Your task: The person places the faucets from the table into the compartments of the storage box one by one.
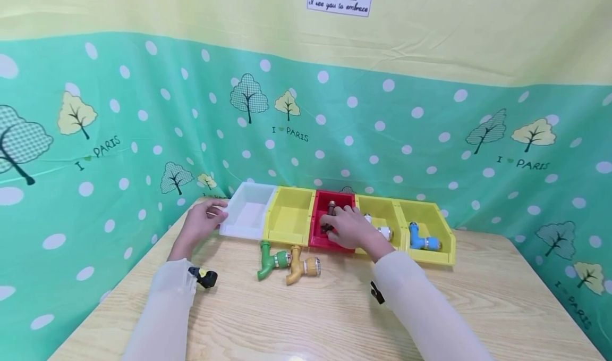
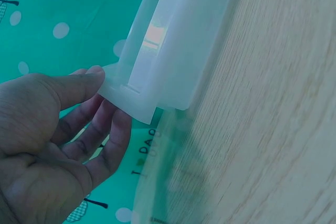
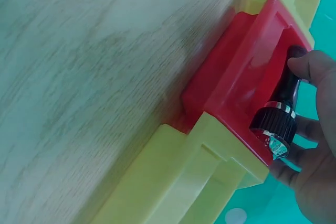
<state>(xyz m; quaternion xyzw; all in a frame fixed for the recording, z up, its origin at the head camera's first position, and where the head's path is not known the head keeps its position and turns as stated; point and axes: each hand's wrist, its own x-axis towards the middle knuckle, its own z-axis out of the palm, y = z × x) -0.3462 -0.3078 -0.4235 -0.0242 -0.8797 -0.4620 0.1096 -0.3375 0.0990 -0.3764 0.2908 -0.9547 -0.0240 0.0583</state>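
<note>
My right hand (image 1: 351, 227) grips a dark brown tap (image 3: 285, 88) with a black ribbed knob, inside the red bin (image 3: 231, 90). My thumb lies on the tap's narrow body and my fingers are behind it. At the row's left end, my left hand (image 1: 198, 224) pinches the edge of a white translucent bin (image 2: 178, 56) between thumb and fingers. A green tap (image 1: 272, 261) and a tan-orange tap (image 1: 303, 267) lie on the table in front of the bins.
Between white and red stands a yellow bin (image 1: 289, 217). Right of the red one, a yellow bin (image 1: 375, 207) has a white tap (image 1: 384, 232), and the end yellow bin (image 1: 425, 212) has a blue tap (image 1: 423, 241). A patterned curtain (image 1: 334, 116) hangs behind the wooden table (image 1: 334, 318).
</note>
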